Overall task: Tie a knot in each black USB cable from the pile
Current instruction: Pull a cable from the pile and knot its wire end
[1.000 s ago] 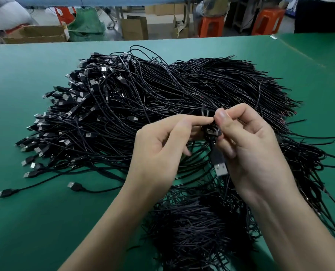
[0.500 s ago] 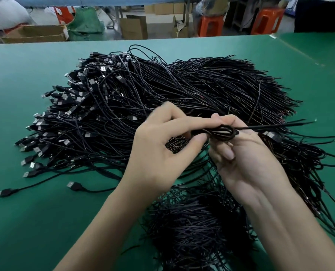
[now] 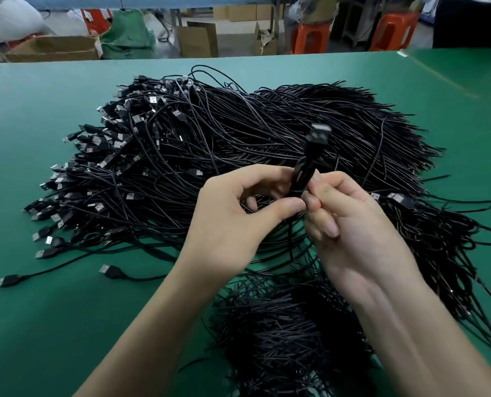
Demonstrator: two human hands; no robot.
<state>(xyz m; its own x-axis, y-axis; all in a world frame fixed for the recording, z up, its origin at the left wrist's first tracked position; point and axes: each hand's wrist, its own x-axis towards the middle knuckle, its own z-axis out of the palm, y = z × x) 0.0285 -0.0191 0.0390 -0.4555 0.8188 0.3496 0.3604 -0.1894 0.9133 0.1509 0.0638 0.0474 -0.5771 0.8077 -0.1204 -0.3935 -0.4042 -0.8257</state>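
A big pile of black USB cables (image 3: 238, 144) covers the middle of the green table (image 3: 38, 325), plug ends fanned out to the left. Above its near side both hands meet on one looped black USB cable (image 3: 304, 176). My left hand (image 3: 233, 219) pinches the loop between thumb and forefinger. My right hand (image 3: 350, 224) grips the same loop from the right with curled fingers. The cable's USB plug (image 3: 319, 134) sticks up and away above the fingers, blurred by motion.
A second heap of black cables (image 3: 284, 333) lies near me between my forearms. Loose plugs (image 3: 109, 272) lie on the table at the left. Beyond the far edge stand cardboard boxes (image 3: 198, 41), orange stools (image 3: 310, 38) and a green sack (image 3: 126, 35).
The held cable's loop was horizontal with its end pointing right; now it stands upright with the USB plug pointing up and away. Both hands have shifted slightly and still hold it.
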